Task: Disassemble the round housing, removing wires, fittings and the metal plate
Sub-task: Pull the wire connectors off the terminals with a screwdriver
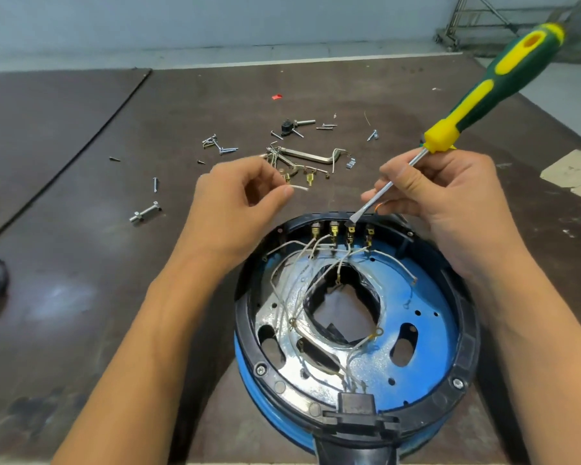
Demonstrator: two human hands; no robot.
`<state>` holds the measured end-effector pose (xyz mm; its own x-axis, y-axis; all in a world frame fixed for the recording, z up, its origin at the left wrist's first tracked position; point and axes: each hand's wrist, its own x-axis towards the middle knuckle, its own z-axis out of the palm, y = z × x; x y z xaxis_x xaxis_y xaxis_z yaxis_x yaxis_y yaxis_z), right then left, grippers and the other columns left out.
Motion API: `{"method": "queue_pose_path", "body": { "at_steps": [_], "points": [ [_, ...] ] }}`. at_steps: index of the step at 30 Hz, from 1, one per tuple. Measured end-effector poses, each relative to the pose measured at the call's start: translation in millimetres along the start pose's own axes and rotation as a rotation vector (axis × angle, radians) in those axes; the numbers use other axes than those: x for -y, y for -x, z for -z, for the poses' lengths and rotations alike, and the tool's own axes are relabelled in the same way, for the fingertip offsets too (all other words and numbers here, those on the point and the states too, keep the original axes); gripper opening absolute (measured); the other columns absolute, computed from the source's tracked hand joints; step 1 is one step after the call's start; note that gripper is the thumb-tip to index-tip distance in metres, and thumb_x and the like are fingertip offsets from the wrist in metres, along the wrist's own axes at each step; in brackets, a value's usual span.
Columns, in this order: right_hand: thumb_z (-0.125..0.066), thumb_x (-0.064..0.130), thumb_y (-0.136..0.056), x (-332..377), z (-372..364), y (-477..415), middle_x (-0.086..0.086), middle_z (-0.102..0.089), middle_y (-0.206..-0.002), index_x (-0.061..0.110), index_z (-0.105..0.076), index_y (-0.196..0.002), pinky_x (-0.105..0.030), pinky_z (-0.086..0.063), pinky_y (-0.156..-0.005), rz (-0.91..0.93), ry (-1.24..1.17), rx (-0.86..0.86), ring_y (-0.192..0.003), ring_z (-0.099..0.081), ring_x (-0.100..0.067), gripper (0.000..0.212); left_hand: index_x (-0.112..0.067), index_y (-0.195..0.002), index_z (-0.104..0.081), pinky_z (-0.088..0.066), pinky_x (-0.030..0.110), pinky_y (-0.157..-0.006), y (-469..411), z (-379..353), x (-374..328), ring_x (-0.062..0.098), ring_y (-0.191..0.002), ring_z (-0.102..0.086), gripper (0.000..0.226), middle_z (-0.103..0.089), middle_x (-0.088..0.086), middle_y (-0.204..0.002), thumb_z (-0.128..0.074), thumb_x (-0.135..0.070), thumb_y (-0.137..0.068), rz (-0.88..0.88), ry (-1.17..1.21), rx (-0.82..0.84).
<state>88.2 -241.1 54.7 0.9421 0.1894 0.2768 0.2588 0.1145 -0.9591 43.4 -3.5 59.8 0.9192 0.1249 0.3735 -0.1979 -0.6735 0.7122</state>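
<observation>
Right grip (pixel 426 193) clasps screwdriver (pixel 450 129), tip down-left; left grip (pixel 245 196) pinches wire (pixel 299 187).

Brown bench (pixel 81 297): round housing (pixel 354 330) near edge; loose screws (pixel 220 146), hex key (pixel 302 155) beyond.

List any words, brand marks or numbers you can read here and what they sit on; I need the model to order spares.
None can be read.
screwdriver: no print shows on its green and yellow handle.
round housing: no label visible.
cardboard scrap: faint marks, too blurred to read.
</observation>
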Motion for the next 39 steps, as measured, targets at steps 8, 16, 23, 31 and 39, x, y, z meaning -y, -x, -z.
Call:
{"method": "queue_pose_path", "body": {
  "at_steps": [8,16,23,31,39],
  "points": [
    [-0.076,0.004,-0.090,3,-9,4,-0.011,-0.079,-0.083,0.012,-0.077,-0.088,-0.026,-0.060,-0.068,0.078,0.098,0.059,-0.080,-0.076,-0.024,0.009,-0.031,-0.085,-0.074,-0.057,0.043,-0.079,2,9,33,0.016,-0.076,-0.065,0.007,-0.067,-0.016,-0.074,-0.076,-0.037,-0.086,0.163,-0.268,0.056],
    [-0.077,0.006,-0.091,2,-9,6,-0.012,-0.078,-0.079,0.001,-0.075,-0.093,-0.033,-0.064,-0.073,0.091,0.214,0.049,-0.078,-0.078,-0.027,0.006,-0.032,-0.097,-0.071,-0.056,0.037,-0.085,6,2,2,0.002,-0.087,-0.062,0.005,-0.065,-0.016,-0.089,-0.067,-0.034,-0.094,0.086,-0.170,0.168],
    [-0.077,0.005,-0.090,6,-5,6,-0.017,-0.076,-0.076,-0.004,-0.068,-0.088,-0.034,-0.064,-0.067,0.084,0.225,0.053,-0.073,-0.078,-0.027,0.013,-0.032,-0.095,-0.070,-0.051,0.041,-0.088,19,-24,-29,0.013,-0.100,-0.057,0.011,-0.052,-0.011,-0.112,-0.072,-0.040,-0.087,-0.057,-0.303,0.317],
    [-0.073,0.003,-0.093,4,-3,9,-0.018,-0.076,-0.082,0.000,-0.064,-0.084,-0.037,-0.064,-0.065,0.077,0.193,0.076,-0.070,-0.077,-0.032,0.013,-0.030,-0.090,-0.075,-0.045,0.031,-0.081,17,-32,-23,0.012,-0.094,-0.058,0.011,-0.057,-0.009,-0.107,-0.074,-0.041,-0.087,-0.063,-0.321,0.258],
    [-0.075,0.014,-0.088,2,-3,9,-0.017,-0.075,-0.077,0.012,-0.066,-0.080,-0.038,-0.063,-0.065,0.140,0.227,0.071,-0.069,-0.077,-0.031,0.012,-0.026,-0.092,-0.075,-0.052,0.041,-0.083,18,-32,-22,0.016,-0.091,-0.059,0.014,-0.056,-0.007,-0.106,-0.070,-0.038,-0.092,-0.070,-0.306,0.286]
  ]
}}
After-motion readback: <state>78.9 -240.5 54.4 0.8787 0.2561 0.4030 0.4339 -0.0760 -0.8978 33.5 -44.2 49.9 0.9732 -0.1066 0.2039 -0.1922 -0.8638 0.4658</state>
